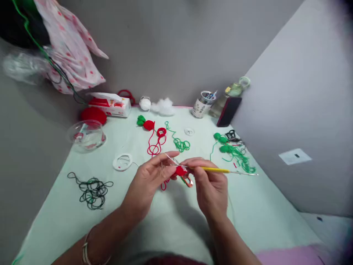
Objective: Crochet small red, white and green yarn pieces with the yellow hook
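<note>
My right hand [211, 184] grips a crochet hook [215, 169] with a yellow handle, its shaft pointing left into the work. Between my left fingers is a small red and white crochet piece [181, 170]. My left hand [150, 176] pinches that piece, and white yarn [170, 158] runs over its index finger. An orange-handled tool [188, 181] lies on the table just beneath my hands. Red yarn [163, 185] shows below the left fingers. The hook's tip is too small to make out against the stitches.
Left on the table [132, 224] are a black yarn tangle [95, 193], a white yarn ring [122, 162] and a clear bowl [88, 136]. Red yarn [154, 149] and green yarn [182, 144] lie beyond my hands. Green pieces [226, 148] sit right, near a phone [229, 111].
</note>
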Action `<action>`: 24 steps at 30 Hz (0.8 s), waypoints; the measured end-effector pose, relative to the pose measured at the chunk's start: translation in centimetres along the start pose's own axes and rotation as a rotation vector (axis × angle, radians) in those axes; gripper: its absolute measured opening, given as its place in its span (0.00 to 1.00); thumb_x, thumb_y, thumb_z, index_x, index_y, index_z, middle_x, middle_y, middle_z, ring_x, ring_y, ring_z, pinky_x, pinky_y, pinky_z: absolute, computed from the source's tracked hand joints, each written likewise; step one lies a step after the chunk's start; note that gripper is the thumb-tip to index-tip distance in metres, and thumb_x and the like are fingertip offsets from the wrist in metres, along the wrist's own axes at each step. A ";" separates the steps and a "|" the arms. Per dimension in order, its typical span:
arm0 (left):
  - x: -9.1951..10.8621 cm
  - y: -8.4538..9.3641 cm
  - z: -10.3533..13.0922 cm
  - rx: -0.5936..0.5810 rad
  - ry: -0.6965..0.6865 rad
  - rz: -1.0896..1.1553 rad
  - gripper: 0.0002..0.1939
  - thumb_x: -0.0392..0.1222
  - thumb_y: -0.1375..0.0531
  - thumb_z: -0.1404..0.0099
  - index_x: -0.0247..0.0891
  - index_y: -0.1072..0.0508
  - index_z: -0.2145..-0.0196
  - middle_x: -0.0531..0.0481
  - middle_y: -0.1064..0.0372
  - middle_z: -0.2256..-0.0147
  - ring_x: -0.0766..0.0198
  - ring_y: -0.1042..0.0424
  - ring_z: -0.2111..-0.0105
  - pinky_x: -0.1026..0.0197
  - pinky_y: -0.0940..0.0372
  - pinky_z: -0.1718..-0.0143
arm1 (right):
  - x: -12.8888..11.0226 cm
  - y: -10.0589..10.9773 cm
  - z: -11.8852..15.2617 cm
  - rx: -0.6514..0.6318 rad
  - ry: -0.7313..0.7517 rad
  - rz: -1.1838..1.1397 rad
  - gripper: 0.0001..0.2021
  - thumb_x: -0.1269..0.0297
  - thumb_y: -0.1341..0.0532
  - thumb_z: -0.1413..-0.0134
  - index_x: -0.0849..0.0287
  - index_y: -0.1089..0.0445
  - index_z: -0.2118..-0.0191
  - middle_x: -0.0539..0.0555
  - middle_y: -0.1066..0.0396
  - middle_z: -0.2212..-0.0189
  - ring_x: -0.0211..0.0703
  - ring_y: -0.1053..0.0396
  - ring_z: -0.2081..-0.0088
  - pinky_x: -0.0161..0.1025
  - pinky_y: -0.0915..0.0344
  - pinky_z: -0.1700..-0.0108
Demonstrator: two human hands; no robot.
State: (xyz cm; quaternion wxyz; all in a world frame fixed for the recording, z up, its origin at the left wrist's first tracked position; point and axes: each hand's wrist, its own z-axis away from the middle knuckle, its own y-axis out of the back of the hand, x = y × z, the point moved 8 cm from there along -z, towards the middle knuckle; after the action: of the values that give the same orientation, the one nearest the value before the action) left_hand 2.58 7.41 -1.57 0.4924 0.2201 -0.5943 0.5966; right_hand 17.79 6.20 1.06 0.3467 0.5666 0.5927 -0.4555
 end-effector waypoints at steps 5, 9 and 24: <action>0.0 0.2 -0.3 0.038 -0.036 0.015 0.12 0.44 0.28 0.34 0.49 0.15 0.52 0.55 0.26 0.67 0.67 0.25 0.65 0.63 0.32 0.57 | -0.4 -0.6 0.2 -0.018 0.003 -0.045 0.08 0.63 0.36 0.30 0.48 0.17 0.56 0.51 0.19 0.60 0.41 0.23 0.57 0.37 0.24 0.58; 0.0 -0.2 -0.3 0.002 -0.028 0.028 0.17 0.41 0.27 0.36 0.51 0.16 0.50 0.56 0.26 0.66 0.69 0.26 0.66 0.66 0.33 0.59 | -0.2 -0.4 0.1 0.015 -0.021 -0.025 0.05 0.68 0.29 0.38 0.49 0.17 0.60 0.51 0.20 0.63 0.42 0.24 0.58 0.37 0.25 0.59; -0.2 -0.3 -0.3 -0.078 0.013 0.018 0.16 0.46 0.29 0.33 0.51 0.18 0.48 0.53 0.26 0.58 0.65 0.23 0.61 0.64 0.31 0.58 | 0.1 -0.1 -0.1 0.078 -0.010 -0.058 0.08 0.73 0.28 0.41 0.50 0.16 0.63 0.50 0.20 0.67 0.38 0.24 0.65 0.33 0.27 0.67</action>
State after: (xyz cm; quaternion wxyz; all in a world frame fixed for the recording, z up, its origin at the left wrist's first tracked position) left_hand 3.02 7.58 -1.63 0.4989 0.1917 -0.6158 0.5789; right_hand 17.65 6.30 1.01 0.3137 0.5600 0.5889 -0.4910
